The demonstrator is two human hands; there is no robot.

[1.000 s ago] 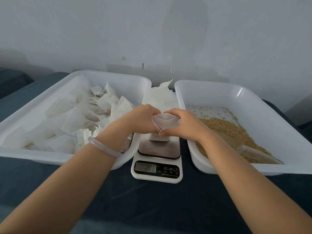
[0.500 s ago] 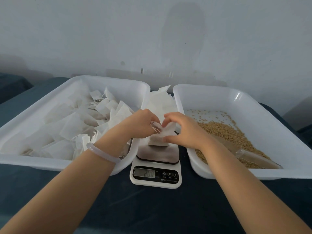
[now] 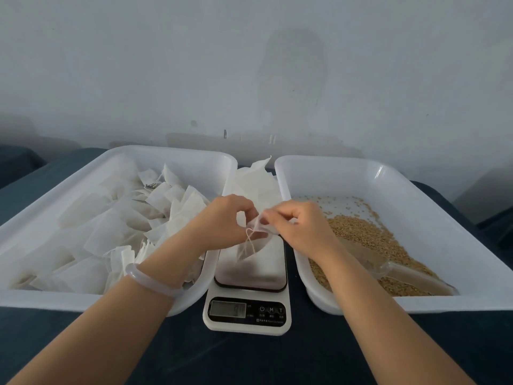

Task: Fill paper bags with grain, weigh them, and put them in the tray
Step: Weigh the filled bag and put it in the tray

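A small white paper bag point(image 3: 254, 247) with a drawstring sits on the platform of the kitchen scale point(image 3: 248, 311). My left hand point(image 3: 222, 222) and my right hand point(image 3: 301, 226) both pinch the bag's top edge, one at each side, just above the platform. The left white tray point(image 3: 91, 300) holds several paper bags point(image 3: 116, 226). In the right white tray point(image 3: 416, 304) lies brown grain point(image 3: 363, 234) with a clear scoop point(image 3: 399, 269) resting in it. The scale's display is too faint to read.
A stack of empty white bags point(image 3: 256, 179) stands between the two trays behind the scale. Everything rests on a dark blue cloth point(image 3: 249, 359). A pale wall rises close behind the trays.
My hands have gone from holding the bag's mouth in front of me to pinching its top at both sides, while the bag settles on the scale. The view tilted down slightly.
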